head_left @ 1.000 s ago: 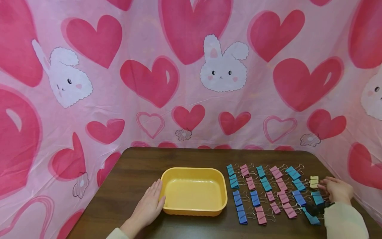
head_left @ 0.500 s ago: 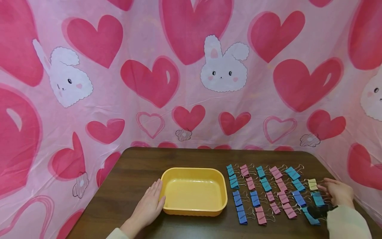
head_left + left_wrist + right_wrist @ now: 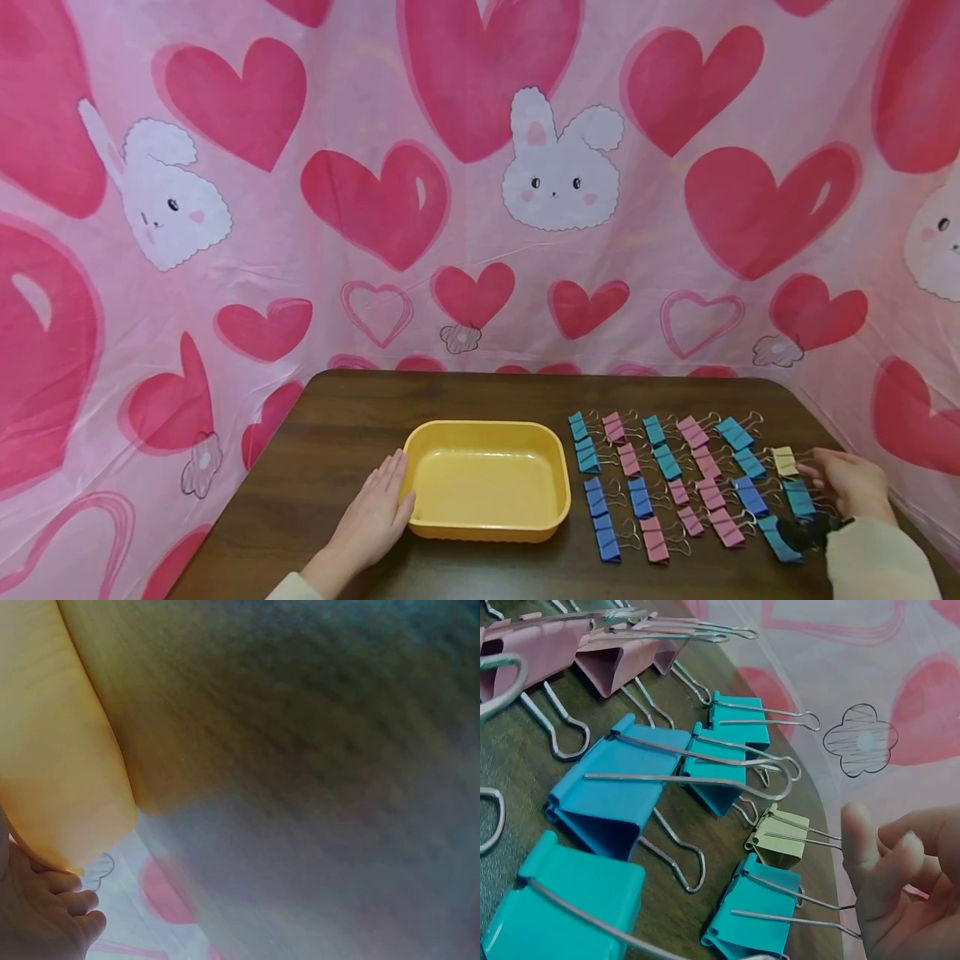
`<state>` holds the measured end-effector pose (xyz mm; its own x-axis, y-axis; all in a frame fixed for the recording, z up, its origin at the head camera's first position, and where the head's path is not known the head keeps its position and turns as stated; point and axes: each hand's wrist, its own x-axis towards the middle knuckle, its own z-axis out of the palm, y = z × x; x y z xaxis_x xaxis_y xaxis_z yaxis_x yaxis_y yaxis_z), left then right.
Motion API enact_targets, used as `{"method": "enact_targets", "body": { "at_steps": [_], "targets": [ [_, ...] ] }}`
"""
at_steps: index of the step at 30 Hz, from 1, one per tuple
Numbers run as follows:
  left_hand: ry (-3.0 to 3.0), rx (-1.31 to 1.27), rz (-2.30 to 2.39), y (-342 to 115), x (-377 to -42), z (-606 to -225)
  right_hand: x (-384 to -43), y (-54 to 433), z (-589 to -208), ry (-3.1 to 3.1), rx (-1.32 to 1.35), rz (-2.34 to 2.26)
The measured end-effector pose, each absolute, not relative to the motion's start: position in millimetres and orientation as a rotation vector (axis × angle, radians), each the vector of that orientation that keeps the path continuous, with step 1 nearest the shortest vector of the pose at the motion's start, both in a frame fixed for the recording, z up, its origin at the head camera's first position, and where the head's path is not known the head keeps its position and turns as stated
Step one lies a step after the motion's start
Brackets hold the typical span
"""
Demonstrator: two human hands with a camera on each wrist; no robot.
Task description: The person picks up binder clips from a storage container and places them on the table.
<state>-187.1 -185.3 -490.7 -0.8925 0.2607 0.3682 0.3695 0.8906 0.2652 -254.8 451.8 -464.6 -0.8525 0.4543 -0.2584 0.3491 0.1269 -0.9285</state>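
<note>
A yellow plastic tray (image 3: pixel 487 533) stands on the dark wooden table. Against its left wall rests my left hand (image 3: pixel 372 512), fingers straight; the left wrist view shows the fingertips (image 3: pixel 79 904) by the tray's wall (image 3: pixel 67 750). At the table's right side my right hand (image 3: pixel 855 483) pinches the wire handle of a small pale yellow binder clip (image 3: pixel 783 461). In the right wrist view this clip (image 3: pixel 780 836) lies on the table behind a teal binder clip (image 3: pixel 757 907), whose handle ends run close to the hand (image 3: pixel 900 885).
Several teal, pink and blue binder clips (image 3: pixel 654 542) lie in rows between the tray and my right hand. A larger blue clip (image 3: pixel 622 787) is close to the right wrist camera. Behind the table hangs a pink cloth (image 3: pixel 480 250) with hearts and rabbits.
My right hand and the yellow binder clip have shifted slightly; the clip moved a little left and down, closer to the teal clips. The left hand and the tray stay put.
</note>
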Motion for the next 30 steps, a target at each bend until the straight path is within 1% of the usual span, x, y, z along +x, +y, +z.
{"method": "enact_targets", "body": {
  "at_steps": [6,15,20,24,28,30],
  "targets": [
    [-2.722,-0.478,-0.474,-185,-187,-491,-253,450,-461,-2.364,-0.873,1.790],
    [-2.756,-0.483,-0.528,-183,-191,-489,-244,452,-457,-2.296,-0.830,1.834],
    [-2.763,-0.479,-0.610,-185,-193,-489,-237,447,-447,-2.226,-0.634,1.896],
    [-2.727,-0.486,-0.602,-188,-198,-484,-235,436,-430,-2.182,-0.441,1.921],
    [-2.719,-0.477,-0.582,-192,-210,-464,-238,413,-406,-2.343,-0.291,1.686],
    [-2.747,-0.462,-0.570,-195,-219,-451,-243,398,-394,-2.434,-0.215,1.486]
  ]
}}
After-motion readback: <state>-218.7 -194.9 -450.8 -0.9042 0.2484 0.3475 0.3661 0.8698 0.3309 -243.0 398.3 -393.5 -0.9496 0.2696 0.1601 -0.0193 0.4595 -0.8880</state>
